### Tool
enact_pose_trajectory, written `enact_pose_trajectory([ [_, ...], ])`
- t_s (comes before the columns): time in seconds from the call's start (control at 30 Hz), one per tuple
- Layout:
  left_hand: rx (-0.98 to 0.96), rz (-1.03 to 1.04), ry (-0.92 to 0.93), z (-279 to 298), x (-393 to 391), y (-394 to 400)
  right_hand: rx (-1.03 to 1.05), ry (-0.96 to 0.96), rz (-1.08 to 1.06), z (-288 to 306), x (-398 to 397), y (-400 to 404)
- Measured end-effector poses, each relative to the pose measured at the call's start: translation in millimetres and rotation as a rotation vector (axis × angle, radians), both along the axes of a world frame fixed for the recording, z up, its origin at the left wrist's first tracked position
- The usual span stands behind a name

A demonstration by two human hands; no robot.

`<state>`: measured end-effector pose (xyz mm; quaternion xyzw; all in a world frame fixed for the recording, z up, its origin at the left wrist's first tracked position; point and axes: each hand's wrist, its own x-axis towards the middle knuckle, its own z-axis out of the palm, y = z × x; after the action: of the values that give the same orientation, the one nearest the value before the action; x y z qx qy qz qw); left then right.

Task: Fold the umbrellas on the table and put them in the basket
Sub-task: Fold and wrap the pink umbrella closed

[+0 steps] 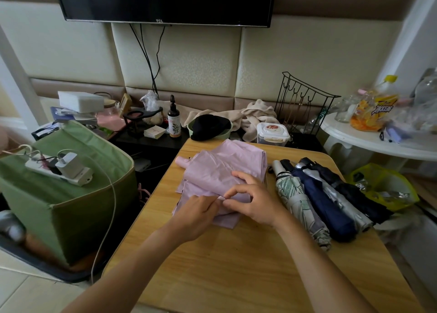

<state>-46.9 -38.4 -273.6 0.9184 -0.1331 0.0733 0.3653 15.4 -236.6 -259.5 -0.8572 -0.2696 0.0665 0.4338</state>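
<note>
Head view: lilac umbrella (220, 171) lies collapsed on wooden table (236, 265), pink handle (182, 162) pointing left. Left hand (196, 215) and right hand (253, 201) both pinch fold of its canopy at near edge. Just right: leaf-print umbrella (299, 201), navy umbrella (324, 204), silver umbrella (340, 199), black umbrella (359, 197), side by side. Green fabric basket (78, 208) stands left of table, power strip (59, 169) on top.

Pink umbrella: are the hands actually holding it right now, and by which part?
Yes. Both the left hand and right hand pinch a fold of the pink umbrella canopy fabric near its front edge; its handle lies untouched.
</note>
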Motion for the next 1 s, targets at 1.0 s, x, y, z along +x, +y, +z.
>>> enact_pose_trajectory([
  [1.0, 0.182, 0.002, -0.112, -10, 6, 16, 0.179, 0.158, 0.030, 6, -10, 7],
])
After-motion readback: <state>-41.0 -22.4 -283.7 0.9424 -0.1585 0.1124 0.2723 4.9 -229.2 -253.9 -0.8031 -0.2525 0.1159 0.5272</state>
